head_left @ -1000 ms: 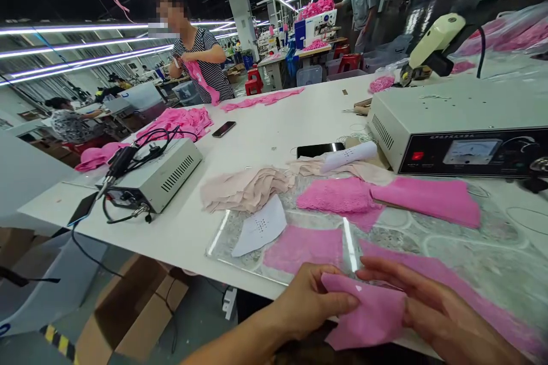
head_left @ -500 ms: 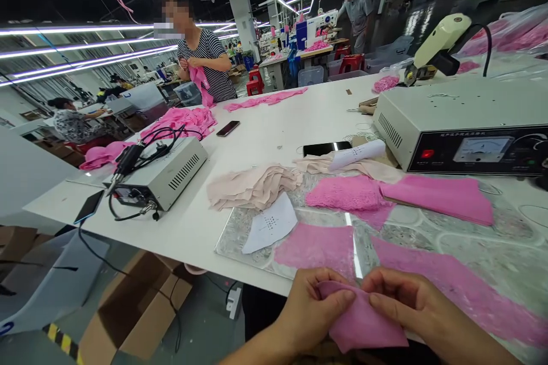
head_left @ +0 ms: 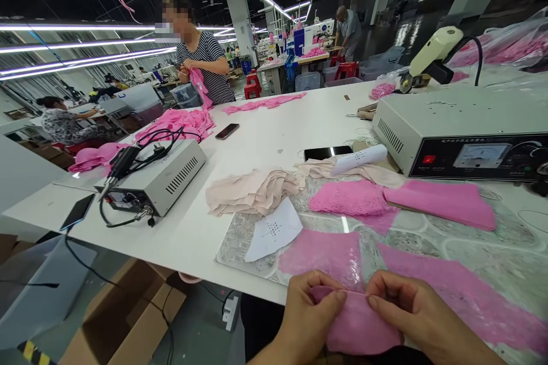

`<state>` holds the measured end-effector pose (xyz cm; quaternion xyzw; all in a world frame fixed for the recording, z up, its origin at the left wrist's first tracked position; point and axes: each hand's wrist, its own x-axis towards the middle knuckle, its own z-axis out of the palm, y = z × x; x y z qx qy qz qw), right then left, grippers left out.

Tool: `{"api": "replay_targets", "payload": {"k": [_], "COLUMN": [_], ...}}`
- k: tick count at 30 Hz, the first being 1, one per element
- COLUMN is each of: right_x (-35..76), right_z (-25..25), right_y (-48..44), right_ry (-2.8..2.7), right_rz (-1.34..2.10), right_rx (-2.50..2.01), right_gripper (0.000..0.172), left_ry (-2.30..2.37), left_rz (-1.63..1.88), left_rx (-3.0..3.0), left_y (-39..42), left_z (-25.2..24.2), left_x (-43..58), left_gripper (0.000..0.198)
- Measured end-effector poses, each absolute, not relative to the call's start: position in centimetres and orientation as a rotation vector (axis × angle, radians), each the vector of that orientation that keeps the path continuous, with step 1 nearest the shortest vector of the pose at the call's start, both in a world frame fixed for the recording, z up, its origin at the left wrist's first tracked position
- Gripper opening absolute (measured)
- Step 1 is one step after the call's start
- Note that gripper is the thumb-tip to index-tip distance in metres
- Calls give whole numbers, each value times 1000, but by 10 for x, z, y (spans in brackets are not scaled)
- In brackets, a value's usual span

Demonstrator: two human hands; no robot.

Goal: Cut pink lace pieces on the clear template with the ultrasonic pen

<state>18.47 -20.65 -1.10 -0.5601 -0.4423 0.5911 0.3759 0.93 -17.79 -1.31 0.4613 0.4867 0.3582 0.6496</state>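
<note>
Between my two hands a pink fabric piece is stretched at the table's front edge. My left hand pinches its upper left edge between thumb and fingers. On the upper right edge, my right hand has a similar pinch. Just beyond lies a flat pink piece on the glossy marbled board, and a longer pink piece spreads to the right. Farther back are a pink lace pile, a stack of smooth pink pieces, beige cloth layers and a dotted white paper pattern.
A grey control box stands at right, with a handheld tool behind it. At left sits a smaller box with cables. Two phones lie beyond. Across the white table, a person handles pink cloth. A cardboard box is below.
My hands have drawn slightly apart, and the pink fabric's top edge is straighter between them. The view has shifted a little. The far person by the machines now leans lower.
</note>
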Motion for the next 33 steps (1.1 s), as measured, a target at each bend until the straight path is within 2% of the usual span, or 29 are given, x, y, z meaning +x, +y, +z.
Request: {"api": "replay_targets", "payload": {"k": [10, 16, 25, 33], "right_x": [185, 182, 177, 179], "right_z": [-25, -11, -9, 3], "right_y": [-205, -206, -201, -200], "right_ry": [-1119, -1124, -1102, -1057], "right_rz": [1547, 1398, 1470, 1390], "right_rx": [-1421, -1524, -1515, -1528], "right_gripper": [42, 40, 39, 35], "left_ry": [1073, 1085, 1102, 1092], "left_rz": [850, 888, 795, 781], "left_rx": [975, 935, 892, 941], "left_y": [-173, -171, -164, -156], "left_z": [-16, -16, -12, 3], "left_x": [11, 10, 13, 17], "left_gripper": [30, 28, 26, 28]}}
